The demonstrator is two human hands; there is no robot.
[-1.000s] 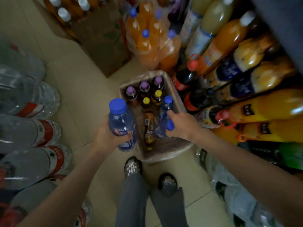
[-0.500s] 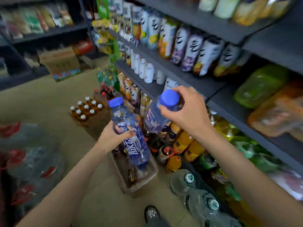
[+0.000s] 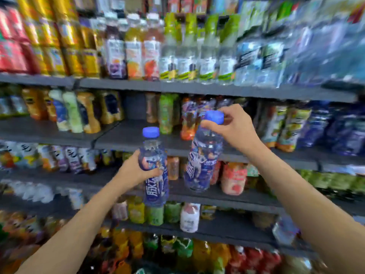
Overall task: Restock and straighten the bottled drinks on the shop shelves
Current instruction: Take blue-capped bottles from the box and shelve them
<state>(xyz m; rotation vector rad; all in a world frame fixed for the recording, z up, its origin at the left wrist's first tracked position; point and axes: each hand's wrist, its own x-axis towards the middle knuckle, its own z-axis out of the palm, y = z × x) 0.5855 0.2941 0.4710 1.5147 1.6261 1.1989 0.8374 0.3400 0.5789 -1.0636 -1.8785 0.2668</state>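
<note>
Two blue-capped sports drink bottles up in the air facing the shelves. The left bottle point(image 3: 155, 171) is gripped round its middle by the left hand point(image 3: 136, 169); the right bottle point(image 3: 204, 161) hangs tilted, right hand point(image 3: 235, 128) pinching its cap point(image 3: 214, 117). Grey shelf boards point(image 3: 126, 135) behind hold blurry juice bottles point(image 3: 134, 56).

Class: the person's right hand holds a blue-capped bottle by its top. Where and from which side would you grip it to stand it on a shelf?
Grip the right-hand bottle round its labelled middle, from the side facing the person, probably steadier than the right hand pinching the cap, as it hangs tilted.
</note>
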